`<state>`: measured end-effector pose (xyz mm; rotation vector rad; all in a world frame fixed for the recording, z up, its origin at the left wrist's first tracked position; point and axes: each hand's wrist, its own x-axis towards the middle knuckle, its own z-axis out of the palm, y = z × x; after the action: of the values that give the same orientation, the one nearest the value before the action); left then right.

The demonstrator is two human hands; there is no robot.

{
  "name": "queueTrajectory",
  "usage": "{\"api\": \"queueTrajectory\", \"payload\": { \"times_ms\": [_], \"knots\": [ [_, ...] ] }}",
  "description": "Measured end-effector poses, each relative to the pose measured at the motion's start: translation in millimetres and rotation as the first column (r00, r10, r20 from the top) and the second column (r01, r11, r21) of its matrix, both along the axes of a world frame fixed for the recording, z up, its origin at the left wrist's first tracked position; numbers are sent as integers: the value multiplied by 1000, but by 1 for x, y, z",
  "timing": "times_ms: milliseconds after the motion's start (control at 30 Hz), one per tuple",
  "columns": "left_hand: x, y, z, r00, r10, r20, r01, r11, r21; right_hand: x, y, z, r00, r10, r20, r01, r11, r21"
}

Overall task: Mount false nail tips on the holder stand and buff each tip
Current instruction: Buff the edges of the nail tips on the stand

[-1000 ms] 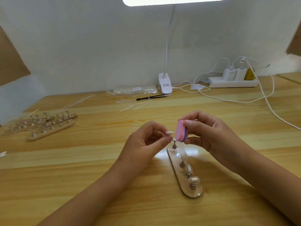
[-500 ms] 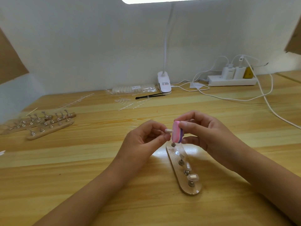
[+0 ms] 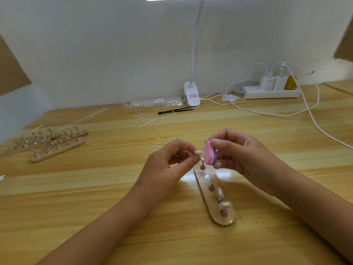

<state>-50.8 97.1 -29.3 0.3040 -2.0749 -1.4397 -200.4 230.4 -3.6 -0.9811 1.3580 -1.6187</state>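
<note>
You pinch one nail tip (image 3: pixel 198 152) in your left hand (image 3: pixel 168 163); your right hand (image 3: pixel 238 153) grips the buffer block (image 3: pixel 210 155) beside it. Three mounted tips (image 3: pixel 225 204) stand on the holder stand (image 3: pixel 227 219) (buffing unconfirmed).

Glossy wooden holder stand (image 3: pixel 225 219) with metal pegs (image 3: pixel 222 211), matt foam buffer (image 3: pixel 210 154), grained wooden table (image 3: pixel 133 217).

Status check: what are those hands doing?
Left hand pinches nail tip. Right hand holds pink buffer beside it. Stand lies below, nothing blocking.

Holder stand (image 3: pixel 214 196) on table (image 3: pixel 95 188), spare stands (image 3: pixel 47 144) far left.
</note>
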Motion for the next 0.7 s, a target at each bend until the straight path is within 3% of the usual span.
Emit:
{"api": "queueTrajectory", "payload": {
  "times_ms": [167, 333, 500, 633, 700],
  "knots": [
    [0, 1, 0, 1000, -20, -3, 20, 1000, -13, -4, -1, -1, 993, -104, 50, 106, 994, -34],
    [-1, -1, -2, 1000, -23, -2, 23, 999, -29, -1, 0, -1, 1000, 1, -22, -1, 1000, -4],
    [-1, 0, -3, 1000, -30, -9, 30, 999, -26, -6, -1, -1, 992, -119, 34, 120, 992, -38],
    [-1, 0, -3, 1000, -25, -3, 24, 998, -51, -2, 0, -3, 999, 30, -31, -29, 999, 18],
    [0, -1, -2, 999, -35, -11, 34, 997, -68, 0, -1, -5, 999, 16, -37, -16, 1000, 1]
  ]
}}
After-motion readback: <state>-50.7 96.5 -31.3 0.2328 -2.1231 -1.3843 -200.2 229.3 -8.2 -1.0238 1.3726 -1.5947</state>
